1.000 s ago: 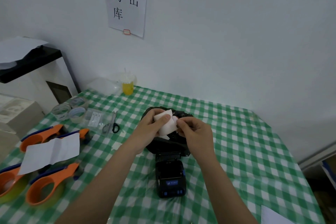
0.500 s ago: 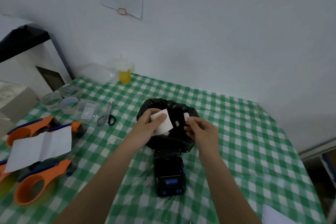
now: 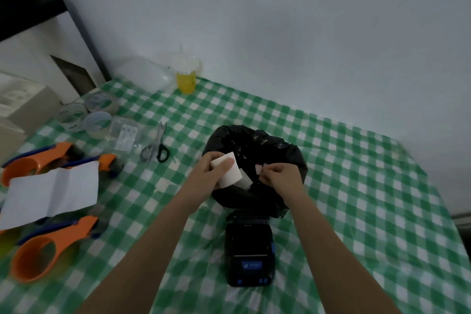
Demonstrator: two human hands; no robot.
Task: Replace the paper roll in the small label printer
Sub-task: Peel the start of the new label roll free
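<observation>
A white paper roll point(image 3: 229, 173) is gripped in my left hand point(image 3: 211, 173), held over a bin lined with a black bag point(image 3: 280, 153). A loose strip of paper hangs off the roll's right side. A little to the right, my right hand point(image 3: 280, 177) pinches a small white scrap point(image 3: 258, 169) between its fingertips, also above the bag. The small black label printer point(image 3: 249, 250) sits on the green checked tablecloth just in front of the bin, its blue screen facing me. I cannot tell whether its lid is open.
At the left lie orange tape dispensers point(image 3: 40, 247), a folded white sheet point(image 3: 51, 194), clear tape rolls point(image 3: 96, 120) and scissors point(image 3: 155, 148). A yellow cup point(image 3: 186, 79) stands by the wall. A grey cabinet point(image 3: 38, 33) sits at far left.
My hands have drawn apart: the right hand has pulled a small scrap away from the roll. The head has tilted down, so the table fills more of the view.
</observation>
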